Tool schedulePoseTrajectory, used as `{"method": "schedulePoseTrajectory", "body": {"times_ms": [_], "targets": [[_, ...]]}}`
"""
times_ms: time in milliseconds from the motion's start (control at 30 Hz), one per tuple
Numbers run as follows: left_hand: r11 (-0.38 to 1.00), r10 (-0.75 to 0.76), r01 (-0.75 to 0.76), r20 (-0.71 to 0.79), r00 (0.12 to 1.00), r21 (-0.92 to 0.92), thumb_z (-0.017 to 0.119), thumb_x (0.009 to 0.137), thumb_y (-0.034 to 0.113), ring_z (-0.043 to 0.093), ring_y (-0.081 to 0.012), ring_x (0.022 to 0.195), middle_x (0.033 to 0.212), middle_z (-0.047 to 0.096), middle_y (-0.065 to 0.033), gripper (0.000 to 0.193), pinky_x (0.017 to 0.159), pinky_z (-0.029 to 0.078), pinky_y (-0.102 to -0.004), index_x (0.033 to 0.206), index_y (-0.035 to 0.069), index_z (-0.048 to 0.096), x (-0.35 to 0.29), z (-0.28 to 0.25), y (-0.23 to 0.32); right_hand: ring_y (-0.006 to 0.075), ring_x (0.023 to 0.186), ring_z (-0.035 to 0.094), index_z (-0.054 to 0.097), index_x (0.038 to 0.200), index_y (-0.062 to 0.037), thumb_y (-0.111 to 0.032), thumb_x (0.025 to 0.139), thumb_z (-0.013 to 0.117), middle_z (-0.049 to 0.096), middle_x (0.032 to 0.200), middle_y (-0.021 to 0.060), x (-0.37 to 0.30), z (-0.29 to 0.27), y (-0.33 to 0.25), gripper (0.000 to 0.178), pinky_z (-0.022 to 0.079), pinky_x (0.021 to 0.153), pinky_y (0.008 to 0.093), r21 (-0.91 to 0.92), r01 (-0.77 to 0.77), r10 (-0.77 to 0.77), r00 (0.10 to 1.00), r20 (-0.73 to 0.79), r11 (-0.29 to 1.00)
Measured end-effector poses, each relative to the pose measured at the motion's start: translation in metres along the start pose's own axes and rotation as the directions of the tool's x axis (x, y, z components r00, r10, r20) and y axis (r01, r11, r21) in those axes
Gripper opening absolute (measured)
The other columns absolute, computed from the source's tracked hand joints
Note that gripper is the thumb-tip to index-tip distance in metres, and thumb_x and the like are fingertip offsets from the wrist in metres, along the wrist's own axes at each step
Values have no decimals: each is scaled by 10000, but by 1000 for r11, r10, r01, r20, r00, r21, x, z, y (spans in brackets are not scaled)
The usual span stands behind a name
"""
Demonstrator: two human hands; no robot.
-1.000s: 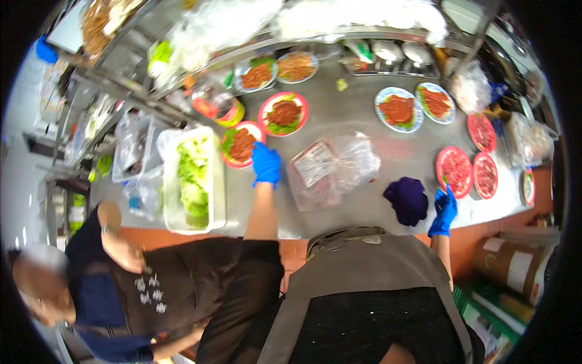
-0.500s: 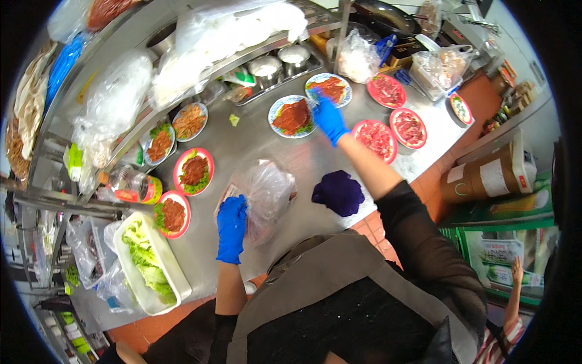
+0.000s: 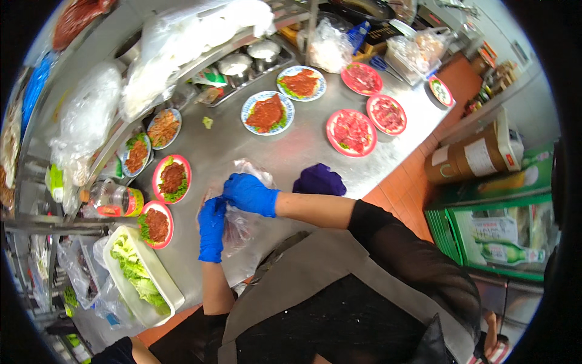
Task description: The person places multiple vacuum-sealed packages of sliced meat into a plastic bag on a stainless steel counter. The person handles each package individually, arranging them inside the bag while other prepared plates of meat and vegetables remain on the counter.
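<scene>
A clear plastic bag (image 3: 242, 225) with something reddish inside lies on the steel table near its front edge. My left hand (image 3: 212, 227), in a blue glove, has its fingers closed on the bag's left part. Right beside it, my blue-gloved right hand (image 3: 251, 194) is closed on the gathered plastic, and the two hands touch or nearly touch. The right hand hides much of the bag's far side. To the right of the bag lies a crumpled dark purple cloth (image 3: 319, 181).
Blue-patterned plates of sauced meat on lettuce (image 3: 267, 113) stand beyond the hands. Red-rimmed plates of raw meat (image 3: 351, 132) are at the right. On the left are more plates, a plastic bottle (image 3: 115, 200) and a white tub of lettuce (image 3: 171, 291). A shelf carries plastic bags (image 3: 200, 36).
My right hand has come back from the far sauced-meat plates to the bag beside my left hand. The view has shifted slightly right. At lower right, another person's raised arm is down.
</scene>
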State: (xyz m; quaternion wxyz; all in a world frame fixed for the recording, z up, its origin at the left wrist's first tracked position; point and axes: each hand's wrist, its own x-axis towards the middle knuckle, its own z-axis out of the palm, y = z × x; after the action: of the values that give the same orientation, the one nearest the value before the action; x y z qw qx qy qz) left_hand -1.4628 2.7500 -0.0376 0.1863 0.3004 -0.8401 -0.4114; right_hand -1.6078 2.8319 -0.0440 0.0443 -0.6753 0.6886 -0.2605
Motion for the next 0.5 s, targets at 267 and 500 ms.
{"method": "schedulePoseTrajectory", "body": {"times_ms": [267, 500], "targets": [[998, -12, 16, 68, 998, -55, 504, 770, 10, 587, -212, 779, 865, 619, -138, 191, 721, 452, -298, 937, -17, 593, 6, -5, -2, 243, 806, 543, 626, 727, -112, -275, 642, 597, 579, 807, 62, 8, 4, -3, 186, 456, 640, 342, -122, 0, 3, 1000, 25, 993], [968, -36, 49, 59, 998, -245, 501, 770, -6, 532, -142, 743, 815, 593, -74, 154, 694, 424, -265, 903, -28, 575, 6, 2, 5, 273, 802, 565, 624, 775, -95, -287, 673, 590, 591, 821, 91, 2, 6, 2, 220, 469, 643, 376, 31, -57, 57, 998, -7, 998]]}}
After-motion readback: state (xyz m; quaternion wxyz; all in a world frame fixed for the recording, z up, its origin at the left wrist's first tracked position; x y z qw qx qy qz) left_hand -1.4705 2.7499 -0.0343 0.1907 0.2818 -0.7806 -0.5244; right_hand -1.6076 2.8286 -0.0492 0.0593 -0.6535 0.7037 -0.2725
